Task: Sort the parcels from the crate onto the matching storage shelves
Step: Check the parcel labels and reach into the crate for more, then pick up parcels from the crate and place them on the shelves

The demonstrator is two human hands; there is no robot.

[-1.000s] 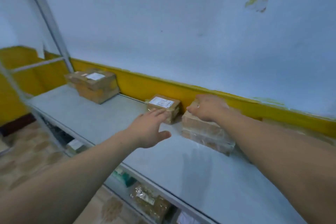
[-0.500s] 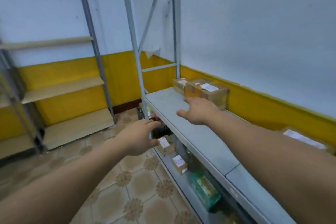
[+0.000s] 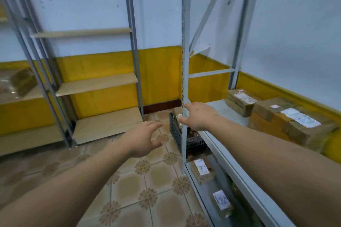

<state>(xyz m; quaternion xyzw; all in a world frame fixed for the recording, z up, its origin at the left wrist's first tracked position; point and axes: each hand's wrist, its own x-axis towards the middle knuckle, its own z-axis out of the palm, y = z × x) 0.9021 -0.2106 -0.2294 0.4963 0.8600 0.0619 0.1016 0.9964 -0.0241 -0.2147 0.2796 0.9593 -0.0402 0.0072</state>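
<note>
Your view has swung left, leaving the brown cardboard parcels (image 3: 284, 123) at right; your left hand (image 3: 142, 140) and right hand (image 3: 198, 116) hang spread and empty near the dark slatted plastic crate (image 3: 175, 131), centre frame.

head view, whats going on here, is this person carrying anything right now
A person is sorting parcels, and both hands are empty. The left hand is open over the floor tiles; the right hand is open beside the grey shelf post. Both stretch toward the dark crate by that post. Two taped parcels sit on the grey shelf, with smaller labelled parcels on the level below.
</note>
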